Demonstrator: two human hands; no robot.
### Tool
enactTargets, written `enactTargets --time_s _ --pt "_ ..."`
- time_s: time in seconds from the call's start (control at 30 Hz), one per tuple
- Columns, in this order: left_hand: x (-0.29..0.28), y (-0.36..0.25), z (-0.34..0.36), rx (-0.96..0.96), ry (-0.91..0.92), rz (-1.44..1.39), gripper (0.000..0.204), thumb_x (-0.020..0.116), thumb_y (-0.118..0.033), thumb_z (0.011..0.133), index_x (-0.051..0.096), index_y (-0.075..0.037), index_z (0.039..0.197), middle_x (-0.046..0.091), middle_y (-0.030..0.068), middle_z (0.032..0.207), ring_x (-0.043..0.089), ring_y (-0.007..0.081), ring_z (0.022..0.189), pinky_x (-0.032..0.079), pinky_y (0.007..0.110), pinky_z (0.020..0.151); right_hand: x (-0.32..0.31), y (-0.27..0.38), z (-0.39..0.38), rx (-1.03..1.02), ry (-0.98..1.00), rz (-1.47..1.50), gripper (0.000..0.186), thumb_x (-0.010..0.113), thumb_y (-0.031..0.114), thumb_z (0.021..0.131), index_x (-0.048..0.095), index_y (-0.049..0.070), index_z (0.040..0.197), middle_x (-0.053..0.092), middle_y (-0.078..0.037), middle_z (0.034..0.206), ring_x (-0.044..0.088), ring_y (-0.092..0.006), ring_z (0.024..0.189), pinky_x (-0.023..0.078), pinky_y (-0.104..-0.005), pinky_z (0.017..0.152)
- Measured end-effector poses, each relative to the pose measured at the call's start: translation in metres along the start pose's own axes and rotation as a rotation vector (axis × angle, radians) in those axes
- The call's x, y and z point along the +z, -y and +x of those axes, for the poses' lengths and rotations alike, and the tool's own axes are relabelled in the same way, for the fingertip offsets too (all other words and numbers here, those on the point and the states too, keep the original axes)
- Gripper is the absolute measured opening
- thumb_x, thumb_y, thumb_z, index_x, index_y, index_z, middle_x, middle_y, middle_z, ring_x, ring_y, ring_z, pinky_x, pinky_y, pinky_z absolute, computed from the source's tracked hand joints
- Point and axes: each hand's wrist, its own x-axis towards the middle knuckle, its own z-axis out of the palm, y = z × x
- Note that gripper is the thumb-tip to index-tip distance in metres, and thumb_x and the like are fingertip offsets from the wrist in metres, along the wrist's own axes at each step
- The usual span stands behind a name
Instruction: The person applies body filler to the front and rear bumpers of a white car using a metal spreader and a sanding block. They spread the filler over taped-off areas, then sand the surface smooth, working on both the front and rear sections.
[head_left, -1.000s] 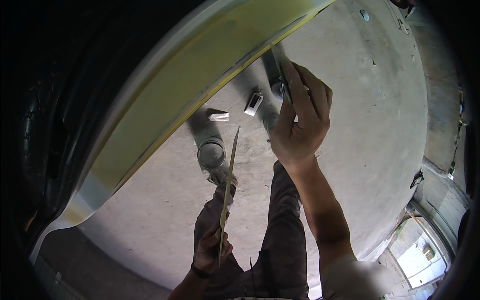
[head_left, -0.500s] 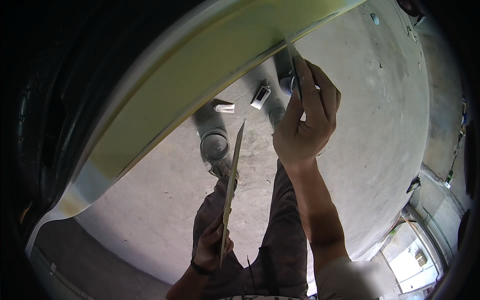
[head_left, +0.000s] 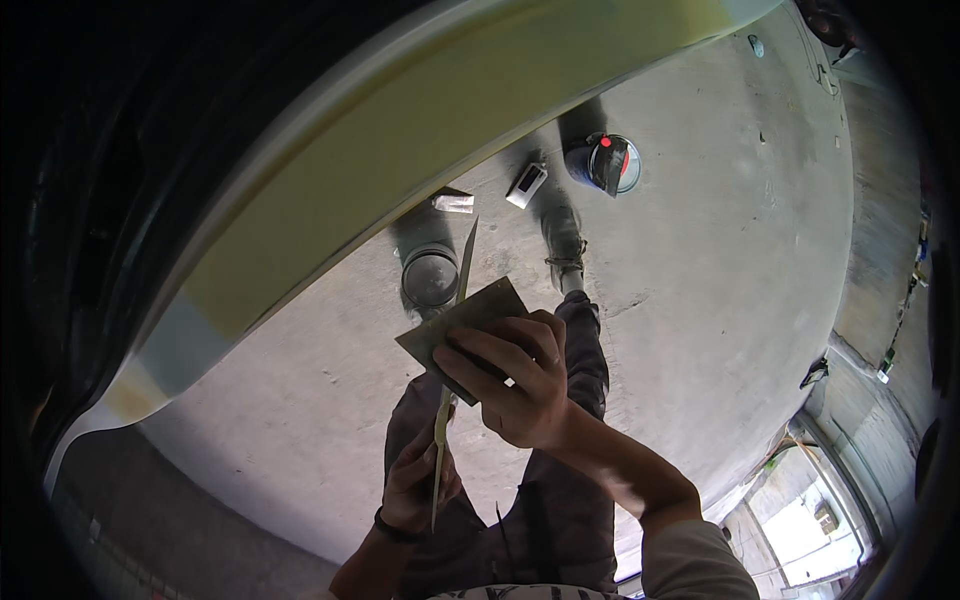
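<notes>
My left hand point(head_left: 418, 485) grips a thin, flat putty board point(head_left: 441, 440), seen almost edge-on, with yellowish paste along its side. In my right hand point(head_left: 525, 385) is a dark rectangular putty spreader point(head_left: 490, 308), pinched between thumb and fingers. The spreader lies across the board in this view; whether they touch I cannot tell. Beyond both hands, a car body panel point(head_left: 330, 200) coated in pale yellow filler runs from the lower left to the upper right.
Below the panel, a round tin point(head_left: 430, 277) stands by my left foot. A white box-shaped item point(head_left: 527, 185) and a crumpled tube point(head_left: 453, 203) lie on the concrete floor point(head_left: 720, 270). A larger can point(head_left: 630, 168) with a dark flat piece on top stands farther right.
My right hand has come down and left from the panel's lower edge to the board, turning the spreader so its flat face shows. My left hand has barely moved.
</notes>
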Motion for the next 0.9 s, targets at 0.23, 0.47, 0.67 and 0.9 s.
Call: enactTargets --time_s 0.23,0.47,0.67,0.9 --pt "0.004 -0.002 0.002 0.001 0.030 -0.075 0.076 0.061 -0.026 0.103 0.022 -0.004 0.164 0.059 0.0030 0.073 0.054 0.0104 0.053 0.042 0.026 0.054 -0.028 -0.044 0.004 0.214 -0.066 -0.252 0.047 0.064 -0.007 0.076 0.076 0.007 0.120 0.069 -0.007 0.120 0.063 -0.0265 0.105 0.045 -0.0377 0.090" --pt "-0.001 0.001 -0.001 -0.055 -0.010 -0.067 0.072 0.054 -0.018 0.106 0.015 -0.006 0.166 0.065 0.0073 0.082 0.051 0.0137 0.052 0.044 0.029 0.056 -0.018 -0.076 0.085 0.099 -0.463 -0.389 0.044 0.060 -0.008 0.087 0.071 0.000 0.128 0.070 -0.013 0.121 0.061 -0.0290 0.106 0.048 -0.0394 0.095" --pt "-0.005 0.001 -0.001 -0.029 -0.074 -0.024 0.065 0.053 -0.019 0.107 0.023 -0.006 0.164 0.062 0.0047 0.080 0.053 0.0119 0.054 0.043 0.028 0.056 0.015 -0.005 0.064 0.063 -0.270 -0.265 0.044 0.064 0.000 0.078 0.079 0.013 0.118 0.070 -0.006 0.120 0.062 -0.0232 0.103 0.041 -0.0355 0.090" --pt "-0.008 0.002 -0.001 -0.053 -0.006 -0.085 0.070 0.053 -0.016 0.106 0.018 -0.006 0.165 0.064 0.0064 0.080 0.051 0.0130 0.052 0.042 0.028 0.055 -0.015 -0.072 0.080 0.232 -0.524 -0.280 0.034 0.054 -0.006 0.101 0.066 -0.004 0.132 0.065 -0.017 0.126 0.065 -0.0284 0.116 0.055 -0.0357 0.092"
